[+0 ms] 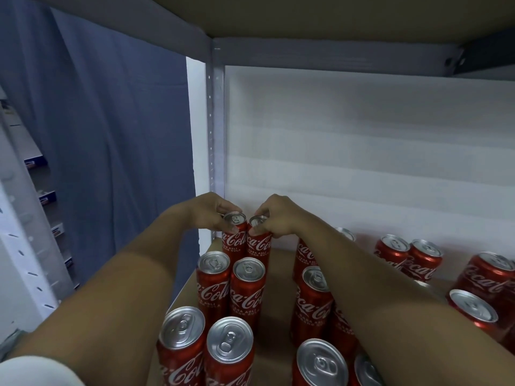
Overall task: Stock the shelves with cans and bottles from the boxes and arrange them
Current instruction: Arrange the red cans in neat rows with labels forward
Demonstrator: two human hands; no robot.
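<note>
Several tall red Coca-Cola cans stand upright on a brown shelf board [274, 277]. At the back left corner two cans stand side by side. My left hand [214, 214] grips the top of the left back can [233, 238]. My right hand [274, 215] pinches the rim of the right back can [259, 243]. In front of them stand two rows of two cans [213, 277], running toward me. Under my right forearm another column of cans [313, 296] is partly hidden.
Shorter red cans [423, 257] stand loosely at the right, along the white back wall [362, 149]. A grey metal upright [217, 129] marks the shelf's left back corner, with another shelf board [306, 15] overhead. A blue curtain [111, 121] hangs at the left.
</note>
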